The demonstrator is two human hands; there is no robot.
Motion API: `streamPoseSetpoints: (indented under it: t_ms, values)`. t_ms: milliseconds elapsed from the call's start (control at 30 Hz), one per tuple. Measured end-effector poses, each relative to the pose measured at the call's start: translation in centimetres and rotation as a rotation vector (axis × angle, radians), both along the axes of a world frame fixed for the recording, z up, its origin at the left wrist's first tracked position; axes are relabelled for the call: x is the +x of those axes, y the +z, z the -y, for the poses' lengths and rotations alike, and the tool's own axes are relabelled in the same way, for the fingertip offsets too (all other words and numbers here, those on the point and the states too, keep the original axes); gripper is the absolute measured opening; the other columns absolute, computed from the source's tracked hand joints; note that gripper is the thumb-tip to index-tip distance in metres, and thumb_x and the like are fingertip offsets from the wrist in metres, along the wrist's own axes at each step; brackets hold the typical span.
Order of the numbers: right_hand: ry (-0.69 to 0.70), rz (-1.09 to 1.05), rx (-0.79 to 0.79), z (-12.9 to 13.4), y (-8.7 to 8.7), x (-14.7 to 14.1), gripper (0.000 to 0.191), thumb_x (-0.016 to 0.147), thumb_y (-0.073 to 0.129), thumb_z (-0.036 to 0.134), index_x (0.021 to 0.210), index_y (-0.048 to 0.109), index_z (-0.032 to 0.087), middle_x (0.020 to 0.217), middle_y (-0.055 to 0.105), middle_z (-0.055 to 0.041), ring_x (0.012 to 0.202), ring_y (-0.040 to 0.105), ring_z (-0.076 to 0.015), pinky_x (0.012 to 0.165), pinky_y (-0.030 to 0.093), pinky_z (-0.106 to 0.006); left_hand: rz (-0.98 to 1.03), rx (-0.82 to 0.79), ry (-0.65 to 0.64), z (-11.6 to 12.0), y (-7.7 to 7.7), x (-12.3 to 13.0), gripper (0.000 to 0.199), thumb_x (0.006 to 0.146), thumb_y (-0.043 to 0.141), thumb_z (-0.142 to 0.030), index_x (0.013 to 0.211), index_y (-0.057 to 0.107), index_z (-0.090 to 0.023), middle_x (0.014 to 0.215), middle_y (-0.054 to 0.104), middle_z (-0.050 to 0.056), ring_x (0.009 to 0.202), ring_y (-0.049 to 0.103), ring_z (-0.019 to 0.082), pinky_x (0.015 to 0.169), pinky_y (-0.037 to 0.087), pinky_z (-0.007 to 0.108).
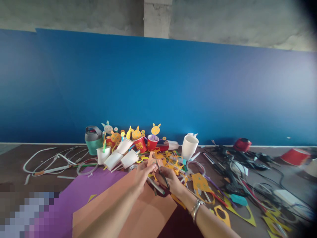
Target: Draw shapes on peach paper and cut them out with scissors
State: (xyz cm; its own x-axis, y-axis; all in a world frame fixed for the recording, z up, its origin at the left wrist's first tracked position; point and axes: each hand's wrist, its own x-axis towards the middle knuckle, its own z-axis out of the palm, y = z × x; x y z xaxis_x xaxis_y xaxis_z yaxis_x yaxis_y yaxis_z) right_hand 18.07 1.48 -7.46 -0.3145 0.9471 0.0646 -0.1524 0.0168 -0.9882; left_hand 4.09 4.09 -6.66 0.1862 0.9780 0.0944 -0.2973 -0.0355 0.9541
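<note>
In the middle of the head view my right hand (170, 180) is closed on a pair of dark-handled scissors (161, 170), their blades pointing away from me. Just beside it my left hand (146, 172) pinches a small piece of peach paper (151, 158), which meets the scissor blades. Part of that paper is hidden by my fingers. Under my wrists lies a large peach sheet (146, 215), overlapping a purple sheet (74, 195). A white marker (156, 185) with a dark end shows below my hands.
Paper cups stand and lie at the back, among them a red cup (153, 142) with a yellow paper animal and a white cup (190, 147). A teal lidded container (94, 140) is at left. Yellow scraps (201, 183) and black cables (237, 165) spread right. A blue partition (158, 82) rises behind.
</note>
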Motion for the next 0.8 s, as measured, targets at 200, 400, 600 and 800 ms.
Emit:
streamPoseSetpoints:
  t_ms: [200, 400, 600, 800]
  values:
    - [-0.01, 0.043, 0.023, -0.31, -0.25, 0.11, 0.036, 0.074, 0.068, 0.047, 0.069, 0.054, 0.015, 0.049, 0.044, 0.0056, 0.04, 0.036, -0.0059, 0.04, 0.029, -0.019, 0.033, -0.038, -0.005, -0.13, -0.13, 0.0, 0.026, 0.071, 0.072, -0.035, 0.086, 0.071, -0.014, 0.071, 0.069, 0.004, 0.068, 0.064, 0.019, 0.065, 0.047, 0.027]
    - [-0.016, 0.049, 0.007, -0.23, 0.0, 0.1, 0.035, 0.073, 0.068, 0.047, 0.067, 0.053, 0.015, 0.048, 0.043, 0.0062, 0.04, 0.034, -0.0057, 0.04, 0.028, -0.019, 0.034, -0.046, 0.033, -0.22, -0.26, -0.09, 0.026, 0.07, 0.072, -0.034, 0.087, 0.07, -0.015, 0.076, 0.071, 0.005, 0.069, 0.065, 0.019, 0.065, 0.048, 0.027]
    - [-0.019, 0.073, 0.023, -0.05, 0.43, 0.2, 0.033, 0.073, 0.067, 0.045, 0.066, 0.054, 0.015, 0.046, 0.042, 0.0065, 0.039, 0.031, -0.0052, 0.039, 0.026, -0.019, 0.031, -0.045, 0.028, -0.1, -0.04, -0.13, 0.029, 0.068, 0.073, -0.037, 0.086, 0.07, -0.015, 0.077, 0.072, 0.006, 0.068, 0.065, 0.02, 0.064, 0.047, 0.027]
    - [-0.021, 0.087, 0.04, -0.03, 0.54, 0.38, 0.029, 0.074, 0.068, 0.04, 0.067, 0.055, 0.014, 0.046, 0.044, 0.0061, 0.04, 0.033, -0.0055, 0.039, 0.026, -0.019, 0.075, -0.028, 0.015, 0.05, 0.13, -0.01, 0.026, 0.07, 0.072, -0.036, 0.085, 0.07, -0.015, 0.071, 0.07, 0.004, 0.062, 0.063, 0.017, 0.059, 0.047, 0.026]
